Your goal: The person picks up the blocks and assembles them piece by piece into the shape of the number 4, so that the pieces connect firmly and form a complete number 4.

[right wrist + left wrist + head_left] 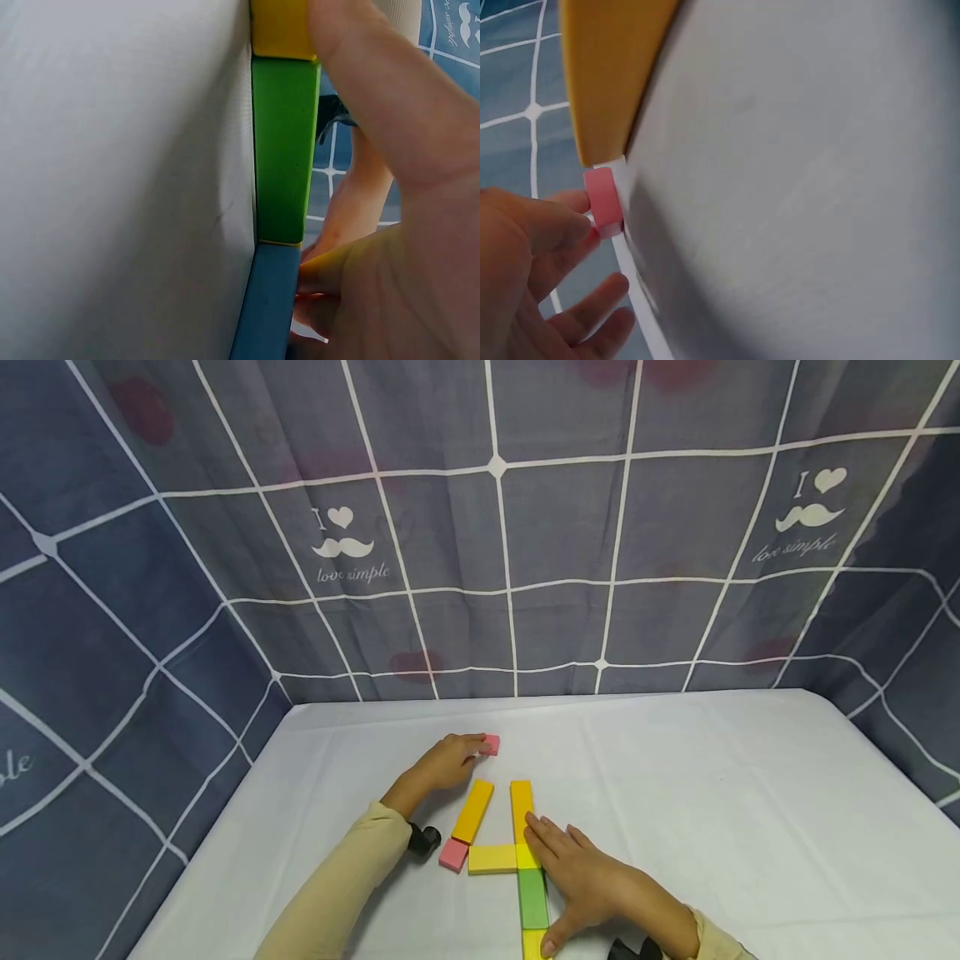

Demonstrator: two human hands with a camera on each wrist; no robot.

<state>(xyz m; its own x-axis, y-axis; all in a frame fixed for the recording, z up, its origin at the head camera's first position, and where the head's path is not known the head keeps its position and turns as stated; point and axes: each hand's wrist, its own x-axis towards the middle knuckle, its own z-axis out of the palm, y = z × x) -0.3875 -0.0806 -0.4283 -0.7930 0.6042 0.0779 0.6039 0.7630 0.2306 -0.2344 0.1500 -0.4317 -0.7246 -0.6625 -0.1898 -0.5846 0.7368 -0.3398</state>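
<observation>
My left hand (447, 762) pinches a small pink block (491, 745) near the table's far side; in the left wrist view the pink block (604, 201) sits at the fingertips. My right hand (585, 877) lies spread along a column of blocks, fingers beside the upper orange-yellow block (521, 806) and thumb on the lower yellow block (532, 943). Between these are a yellow piece (528, 857) and a green block (533, 900). From the column's left side runs a yellow bar (492, 859). A slanted orange-yellow block (473, 811) touches another pink block (453, 854).
A white cloth (720, 810) covers the table. Grey-blue checked fabric (555, 543) hangs behind and at both sides. In the right wrist view, a blue-looking block face (266, 300) adjoins the green one.
</observation>
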